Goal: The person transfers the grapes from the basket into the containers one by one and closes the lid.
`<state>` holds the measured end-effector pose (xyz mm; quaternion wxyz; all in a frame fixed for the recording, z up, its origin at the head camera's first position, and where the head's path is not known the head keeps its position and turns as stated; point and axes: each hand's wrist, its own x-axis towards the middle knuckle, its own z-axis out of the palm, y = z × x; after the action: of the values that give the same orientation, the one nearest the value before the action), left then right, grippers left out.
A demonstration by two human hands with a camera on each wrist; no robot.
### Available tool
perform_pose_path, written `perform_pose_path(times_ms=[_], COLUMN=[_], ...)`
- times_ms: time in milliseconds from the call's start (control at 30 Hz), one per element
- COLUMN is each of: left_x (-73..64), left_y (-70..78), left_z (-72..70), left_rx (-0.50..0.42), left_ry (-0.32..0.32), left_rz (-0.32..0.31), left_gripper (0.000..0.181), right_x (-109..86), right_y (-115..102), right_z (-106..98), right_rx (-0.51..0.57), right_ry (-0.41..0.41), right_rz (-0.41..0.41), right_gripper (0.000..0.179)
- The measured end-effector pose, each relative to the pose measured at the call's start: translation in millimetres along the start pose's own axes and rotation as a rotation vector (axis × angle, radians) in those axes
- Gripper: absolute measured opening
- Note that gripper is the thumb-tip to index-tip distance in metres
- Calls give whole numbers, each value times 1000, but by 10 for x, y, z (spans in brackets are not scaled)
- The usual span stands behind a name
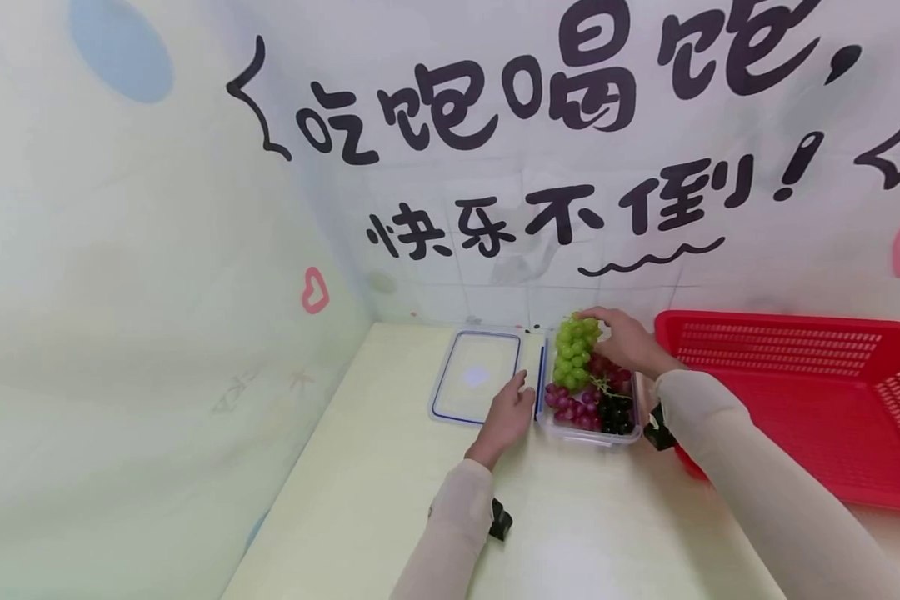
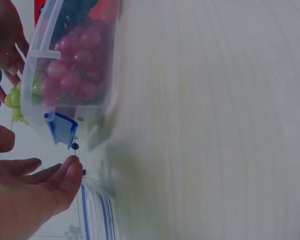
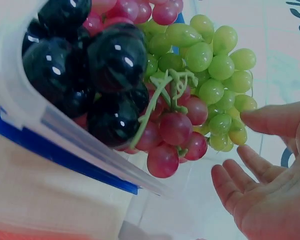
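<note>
A clear plastic container [image 1: 585, 435] holds bunches of grapes: green grapes [image 1: 572, 354], pink-purple grapes [image 2: 75, 65], red grapes [image 3: 176, 127] and black grapes [image 3: 115, 75]. The green bunch rises at the back, above the rim. My right hand [image 1: 624, 337] is at that bunch's far right side; in the right wrist view its thumb tip meets the green grapes while the other fingers lie loosely spread below. My left hand [image 1: 508, 412] is beside the container's left wall, palm facing it, fingers extended near a blue latch flap [image 2: 62, 129]. Nothing is in the left hand.
A clear lid [image 1: 468, 375] with a blue seal lies flat on the pale table [image 1: 375, 467], left of the container. To the right stands a red plastic basket [image 1: 795, 400]. A printed wall covering [image 1: 450, 292] rises behind the table, with another wall at left.
</note>
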<state>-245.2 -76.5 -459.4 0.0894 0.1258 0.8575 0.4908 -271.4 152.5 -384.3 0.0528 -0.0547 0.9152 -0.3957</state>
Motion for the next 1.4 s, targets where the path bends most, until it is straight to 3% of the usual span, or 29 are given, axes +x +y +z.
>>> perform_pose_path(times_ms=[167,400,633,1067,1400], left_x=[38,43,56,62,104], left_y=[-14,-56,-150,-233,-362], left_z=[-106,-267,-417,-747,-1001], left_rx=[-2,0,4,-14,26], left_ry=[47,66,75,102,131], left_rz=[37,-1,8,-19,-50], left_gripper=[49,48,48,48,52], right_x=[-69,-106,-136,-122,-25], right_y=[16,-70,-248,-635,-686], right_z=[-29,-33,32,519,920], right_rx=[59,122,158,255,331], right_ry=[26,43,99,77,16], right_rz=[45,55,42,10,141], right_gripper=[62,65,64,62,64])
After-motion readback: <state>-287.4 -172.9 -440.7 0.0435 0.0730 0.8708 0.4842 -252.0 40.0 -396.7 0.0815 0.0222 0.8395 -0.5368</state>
